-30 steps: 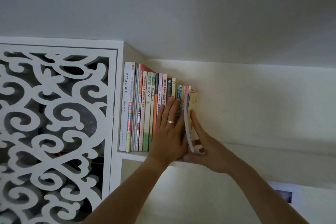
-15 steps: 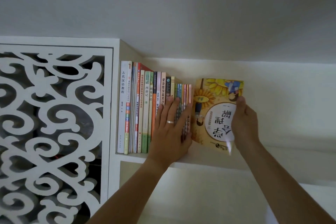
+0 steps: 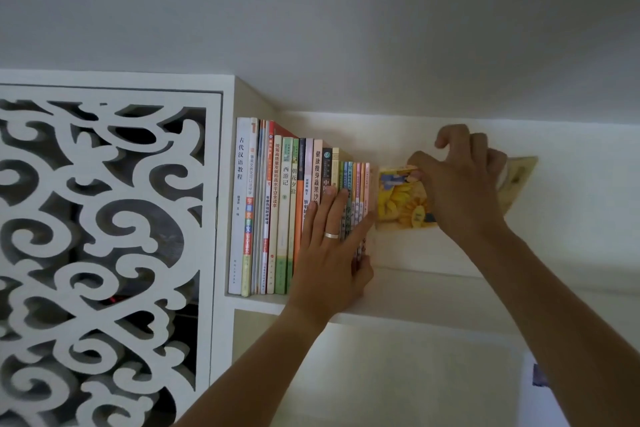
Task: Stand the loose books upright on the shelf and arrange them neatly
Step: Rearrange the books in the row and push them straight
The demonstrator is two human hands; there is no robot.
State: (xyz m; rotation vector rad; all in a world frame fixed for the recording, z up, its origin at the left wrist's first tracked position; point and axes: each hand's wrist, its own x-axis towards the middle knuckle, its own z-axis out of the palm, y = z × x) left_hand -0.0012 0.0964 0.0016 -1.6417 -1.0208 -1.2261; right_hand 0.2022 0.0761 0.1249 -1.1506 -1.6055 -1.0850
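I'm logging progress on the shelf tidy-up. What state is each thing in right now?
Row of books: upright, spines out, packed against the shelf's left wall.
Sunflower book: lifted off the shelf board, tilted, cover facing out, not in the row.
Left hand: fingers straight, pressing flat on the row's right end.
Right hand: fingers curled round the sunflower book.
Shelf: board bare to the right of the row.

Looks like a room in a home, seen close under a plain white ceiling (image 3: 311, 10). Marked as such by a white built-in shelf (image 3: 415, 291) set against a cream wall (image 3: 450, 246), carrying 1 row of upright books (image 3: 284, 211) with Chinese titles, among them thin children's readers. Beside it, a white carved scrollwork screen (image 3: 104, 253) of a decorative household kind.
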